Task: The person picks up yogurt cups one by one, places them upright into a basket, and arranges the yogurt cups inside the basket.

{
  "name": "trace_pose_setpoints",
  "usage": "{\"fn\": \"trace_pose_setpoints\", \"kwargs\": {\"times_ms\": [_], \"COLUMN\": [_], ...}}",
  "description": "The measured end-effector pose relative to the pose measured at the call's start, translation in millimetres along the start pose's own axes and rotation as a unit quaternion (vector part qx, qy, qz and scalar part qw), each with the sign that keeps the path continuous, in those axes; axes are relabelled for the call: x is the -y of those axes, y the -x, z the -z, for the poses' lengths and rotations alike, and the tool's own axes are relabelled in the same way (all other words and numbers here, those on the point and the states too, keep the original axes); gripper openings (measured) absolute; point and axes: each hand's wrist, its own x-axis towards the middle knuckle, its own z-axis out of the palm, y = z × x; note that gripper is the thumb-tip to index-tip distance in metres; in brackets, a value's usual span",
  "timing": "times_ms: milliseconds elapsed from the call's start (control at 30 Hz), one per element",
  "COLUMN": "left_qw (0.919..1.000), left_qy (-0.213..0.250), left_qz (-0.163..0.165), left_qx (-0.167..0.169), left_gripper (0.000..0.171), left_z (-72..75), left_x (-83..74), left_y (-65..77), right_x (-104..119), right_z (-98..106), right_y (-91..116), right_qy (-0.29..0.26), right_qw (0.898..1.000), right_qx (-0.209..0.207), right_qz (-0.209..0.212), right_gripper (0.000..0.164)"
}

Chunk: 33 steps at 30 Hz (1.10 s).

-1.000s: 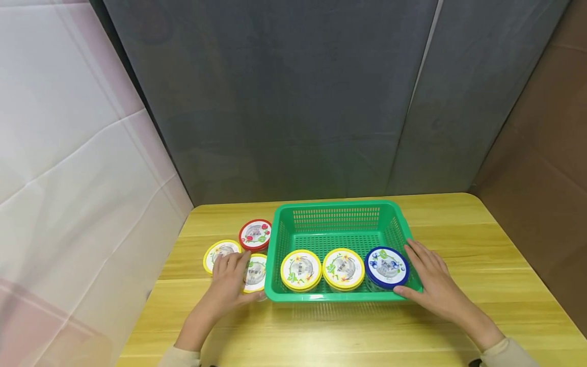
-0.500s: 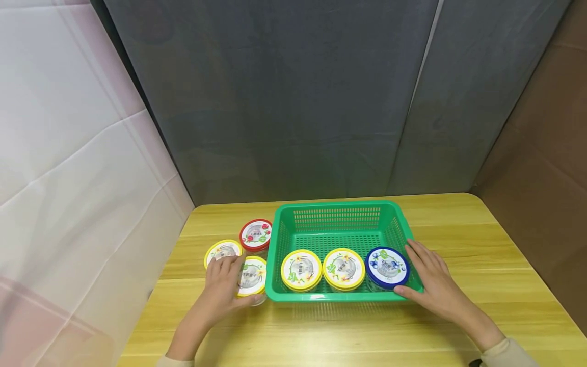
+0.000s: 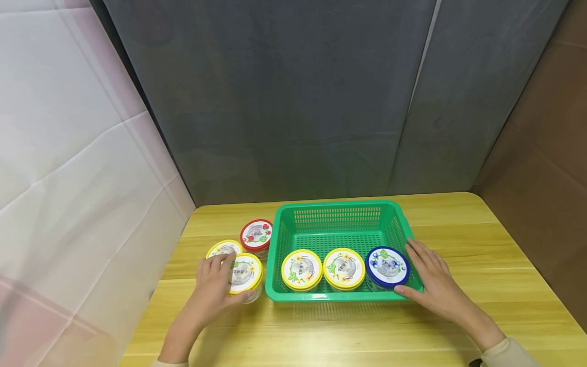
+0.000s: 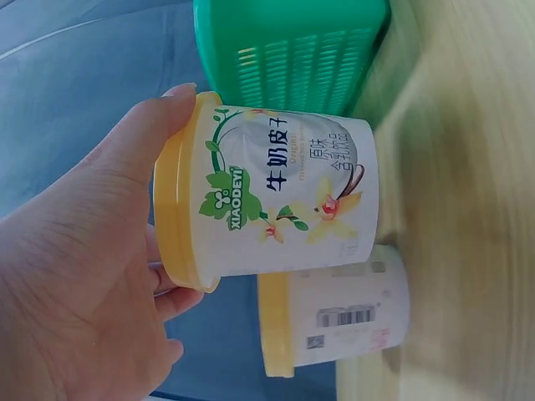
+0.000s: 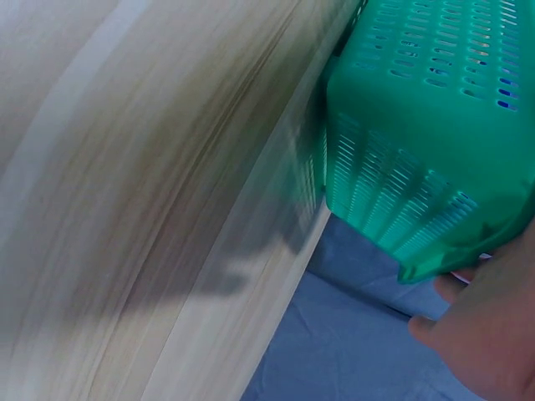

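My left hand [image 3: 213, 283] grips a tub with a yellow lid [image 3: 245, 273], thumb on the near side of the lid and fingers on the far side. In the left wrist view the same tub [image 4: 284, 188] shows a white label with yellow flowers and a green leaf logo. Behind it stands another yellow-lidded tub [image 4: 334, 322], partly hidden. My right hand [image 3: 435, 278] rests along the right rim of the green basket [image 3: 330, 296], its thumb at the front corner. In the right wrist view the fingers [image 5: 447, 288] lie at the rim, partly cut off by the frame.
Inside the basket, two yellow-lidded tubs [image 3: 301, 270] and a blue-lidded tub [image 3: 387, 267] line the front side. A red-lidded tub [image 3: 257, 234] stands against the basket's left side. Grey panels [image 3: 293, 102] rise behind the wooden table [image 3: 321, 336], with a pale sheet at left.
The left hand has drawn its yellow-lidded tub leftward, away from the basket, and the tub now overlaps the one behind it. The right hand and basket have stayed put.
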Motion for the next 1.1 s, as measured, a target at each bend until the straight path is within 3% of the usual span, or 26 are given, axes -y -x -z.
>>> {"fn": "trace_pose_setpoints", "kwargs": {"times_ms": [233,600,900,1100], "left_qw": [0.9999,0.9994,0.9971,0.9970], "left_qy": [0.011,-0.009,-0.025,-0.023], "left_qz": [0.003,-0.025,-0.059,-0.065], "left_qx": [-0.001,-0.024,-0.040,-0.035], "left_gripper": [0.096,0.096,0.098,0.097], "left_z": [11.4,29.1,41.1,46.4], "left_x": [-2.8,-6.0,-14.9,-22.8], "left_y": [-4.5,-23.3,-46.4,-65.0], "right_x": [0,1,0,-1], "right_z": [0,1,1,0], "right_y": [1,0,1,1], "right_qy": [-0.004,-0.007,-0.010,-0.015], "right_qw": [1.000,1.000,1.000,1.000], "right_qx": [0.002,0.005,0.010,0.009], "right_qz": [0.000,-0.004,-0.004,-0.004], "right_gripper": [0.099,0.099,0.099,0.100]}}
